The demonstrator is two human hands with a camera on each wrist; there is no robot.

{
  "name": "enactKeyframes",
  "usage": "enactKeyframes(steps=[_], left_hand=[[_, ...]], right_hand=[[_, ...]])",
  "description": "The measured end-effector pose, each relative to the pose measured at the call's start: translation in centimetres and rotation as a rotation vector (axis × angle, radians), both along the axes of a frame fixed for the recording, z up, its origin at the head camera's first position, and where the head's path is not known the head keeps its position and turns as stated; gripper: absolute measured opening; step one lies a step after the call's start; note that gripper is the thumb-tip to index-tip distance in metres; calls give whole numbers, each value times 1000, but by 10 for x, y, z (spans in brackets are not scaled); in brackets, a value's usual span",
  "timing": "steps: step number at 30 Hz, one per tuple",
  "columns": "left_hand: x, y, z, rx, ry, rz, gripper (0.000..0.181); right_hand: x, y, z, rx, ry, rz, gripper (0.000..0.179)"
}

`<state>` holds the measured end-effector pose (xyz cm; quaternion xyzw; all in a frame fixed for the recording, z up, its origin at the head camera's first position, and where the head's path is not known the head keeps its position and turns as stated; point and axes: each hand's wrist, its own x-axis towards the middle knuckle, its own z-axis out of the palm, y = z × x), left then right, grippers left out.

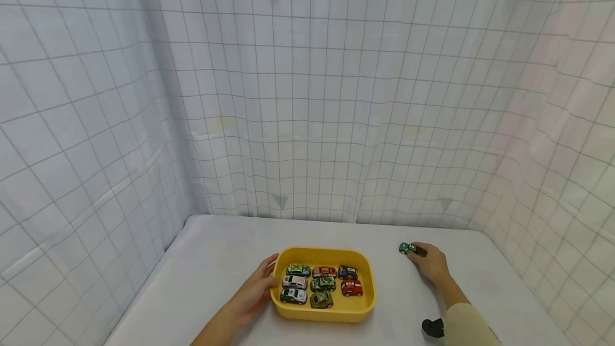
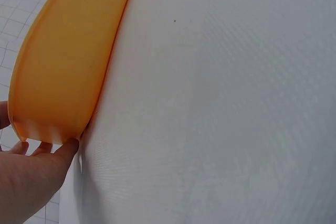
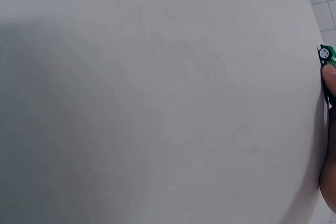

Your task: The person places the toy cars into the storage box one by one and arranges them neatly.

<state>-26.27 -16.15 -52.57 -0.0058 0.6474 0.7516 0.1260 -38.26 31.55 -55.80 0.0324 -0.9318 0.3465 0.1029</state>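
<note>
A yellow tray (image 1: 336, 315) stands on the white table with several small toy cars (image 1: 323, 284) in it, grouped in rough rows. My left hand (image 1: 257, 287) grips the tray's left end, its fingers and thumb spread round the end wall. The left wrist view shows the fingertips against the tray's outer side (image 2: 68, 61). Off to the right, my right hand (image 1: 432, 261) pinches a green toy car (image 1: 407, 248) low over the table. In the right wrist view only part of that car and a bit of the hand (image 3: 329, 171) show at the right edge.
A black object (image 1: 433, 328) lies by the right sleeve (image 1: 468, 324), partly hidden by it. White cloth with a grid pattern (image 1: 317, 95) hangs behind the table (image 1: 216, 250) and along both sides.
</note>
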Motion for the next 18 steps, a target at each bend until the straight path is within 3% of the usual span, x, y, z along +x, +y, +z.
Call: enactKeyframes(steps=[10, 18], left_hand=[[-1, -1, 1, 0, 5, -9, 81], [-2, -1, 0, -7, -6, -1, 82]], right_hand=[[3, -1, 3, 5, -9, -1, 46], [7, -1, 4, -50, -7, -15, 45]])
